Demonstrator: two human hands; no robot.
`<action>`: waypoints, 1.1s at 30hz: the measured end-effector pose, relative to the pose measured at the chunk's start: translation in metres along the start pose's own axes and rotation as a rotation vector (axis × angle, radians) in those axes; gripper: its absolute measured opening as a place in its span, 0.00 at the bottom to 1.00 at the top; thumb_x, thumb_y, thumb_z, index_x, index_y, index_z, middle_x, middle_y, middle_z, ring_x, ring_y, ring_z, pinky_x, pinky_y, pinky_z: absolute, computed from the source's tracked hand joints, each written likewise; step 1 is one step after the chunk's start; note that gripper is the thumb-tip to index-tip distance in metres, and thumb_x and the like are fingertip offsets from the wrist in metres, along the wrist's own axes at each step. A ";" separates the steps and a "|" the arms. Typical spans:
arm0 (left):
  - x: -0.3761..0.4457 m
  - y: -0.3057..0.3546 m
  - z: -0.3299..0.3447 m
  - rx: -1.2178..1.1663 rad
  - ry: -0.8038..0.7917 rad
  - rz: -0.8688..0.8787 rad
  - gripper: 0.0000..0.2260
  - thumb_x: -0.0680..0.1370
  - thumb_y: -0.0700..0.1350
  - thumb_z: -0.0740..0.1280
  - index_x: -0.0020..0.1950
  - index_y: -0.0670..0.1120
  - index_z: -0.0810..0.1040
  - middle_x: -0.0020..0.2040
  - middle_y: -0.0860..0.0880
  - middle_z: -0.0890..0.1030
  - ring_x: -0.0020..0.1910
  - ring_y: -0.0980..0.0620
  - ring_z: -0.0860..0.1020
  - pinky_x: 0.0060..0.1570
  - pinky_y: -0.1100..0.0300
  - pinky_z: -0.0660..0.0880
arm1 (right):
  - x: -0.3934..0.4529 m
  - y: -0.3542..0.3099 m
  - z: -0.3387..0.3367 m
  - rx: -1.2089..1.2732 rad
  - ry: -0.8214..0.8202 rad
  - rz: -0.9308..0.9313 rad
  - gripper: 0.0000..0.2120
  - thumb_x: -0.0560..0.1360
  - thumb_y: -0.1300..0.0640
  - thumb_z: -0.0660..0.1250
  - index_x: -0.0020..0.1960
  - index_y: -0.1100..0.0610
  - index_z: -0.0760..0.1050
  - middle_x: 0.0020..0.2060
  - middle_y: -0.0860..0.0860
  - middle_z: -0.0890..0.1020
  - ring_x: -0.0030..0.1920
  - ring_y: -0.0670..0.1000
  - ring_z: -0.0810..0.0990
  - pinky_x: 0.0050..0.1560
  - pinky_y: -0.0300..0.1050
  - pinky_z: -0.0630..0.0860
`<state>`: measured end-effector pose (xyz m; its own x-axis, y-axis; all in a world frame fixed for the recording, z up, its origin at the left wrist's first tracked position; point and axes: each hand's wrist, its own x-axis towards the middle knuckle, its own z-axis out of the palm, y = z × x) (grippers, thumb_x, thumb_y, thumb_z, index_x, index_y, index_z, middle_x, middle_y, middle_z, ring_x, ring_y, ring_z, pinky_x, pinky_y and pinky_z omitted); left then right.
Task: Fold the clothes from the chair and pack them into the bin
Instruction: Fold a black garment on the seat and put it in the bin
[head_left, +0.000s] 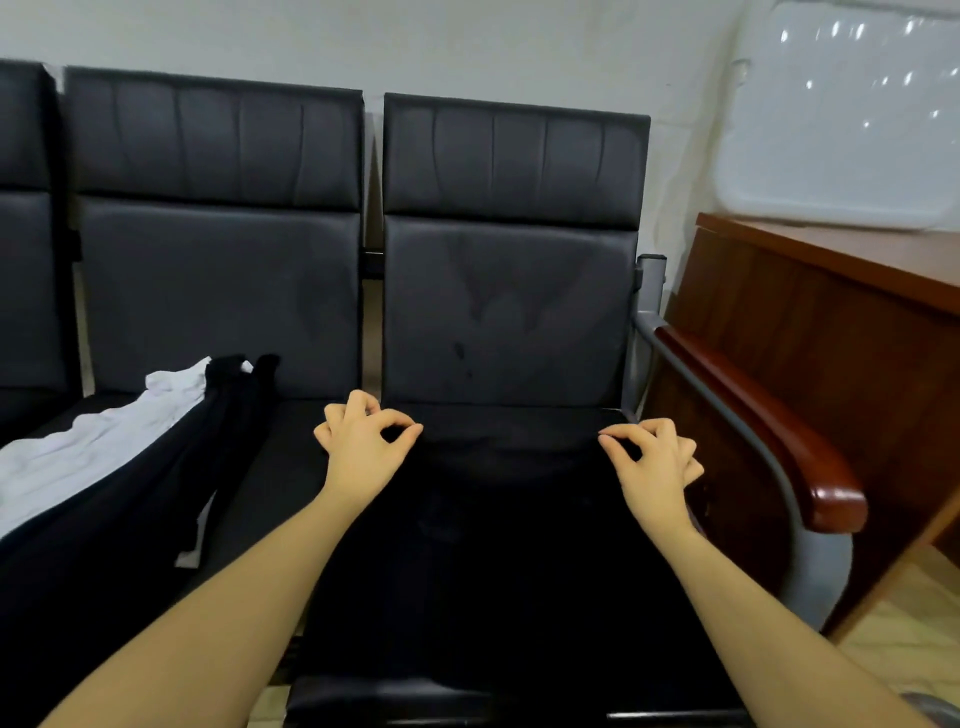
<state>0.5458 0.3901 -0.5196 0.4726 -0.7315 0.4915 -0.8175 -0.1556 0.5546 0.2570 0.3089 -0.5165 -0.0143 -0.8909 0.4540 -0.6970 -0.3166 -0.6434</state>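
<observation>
- Head view: a row of black padded chairs (511, 291) stands against a pale wall, seen from above and in front.
- A black garment (498, 545) lies spread flat over the seat of the right-hand chair; its edges are hard to tell from the dark seat.
- The left hand (363, 441) rests at the garment's far left corner, thumb and forefinger pressed together in a pinch on the cloth, the other fingers curled.
- The right hand (652, 462) does the same at the far right corner, thumb and forefinger pinching the fabric's edge, the remaining fingers bent.
- Both bare forearms reach in from the bottom of the frame, one on each side of the garment.
- On the neighbouring seat to the left lies a white garment (78, 457), with another black garment (171, 493) draped beside and partly over it.
- A wooden armrest (769, 426) on a grey metal frame borders the right-hand chair.
- Just beyond it stands a brown wooden desk (810, 322).
- A clear plastic bin (841, 114) sits on the desk top, well apart from the hands.
</observation>
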 end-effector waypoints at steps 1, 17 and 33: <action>-0.010 -0.002 -0.005 0.004 -0.006 -0.006 0.06 0.74 0.55 0.70 0.43 0.54 0.83 0.48 0.52 0.68 0.53 0.51 0.61 0.55 0.57 0.53 | -0.011 0.001 -0.004 0.003 -0.009 0.007 0.04 0.76 0.50 0.67 0.46 0.46 0.81 0.47 0.45 0.70 0.52 0.46 0.59 0.53 0.41 0.50; -0.144 -0.038 -0.034 0.041 -0.022 0.040 0.07 0.73 0.51 0.72 0.39 0.50 0.84 0.44 0.51 0.70 0.49 0.50 0.63 0.50 0.54 0.56 | -0.138 0.028 -0.041 0.045 -0.137 0.091 0.05 0.75 0.52 0.69 0.40 0.46 0.79 0.47 0.46 0.73 0.54 0.47 0.62 0.54 0.43 0.51; -0.156 -0.042 -0.002 0.375 -0.629 0.044 0.27 0.80 0.63 0.51 0.76 0.53 0.57 0.77 0.50 0.55 0.76 0.48 0.54 0.71 0.49 0.52 | -0.158 0.025 0.025 -0.542 -0.723 -0.065 0.31 0.78 0.33 0.44 0.77 0.44 0.48 0.77 0.45 0.49 0.77 0.50 0.45 0.74 0.54 0.43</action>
<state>0.5073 0.5116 -0.6186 0.2503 -0.9676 -0.0328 -0.9425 -0.2513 0.2203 0.2597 0.4334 -0.6194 0.3633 -0.9217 -0.1362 -0.9252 -0.3398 -0.1687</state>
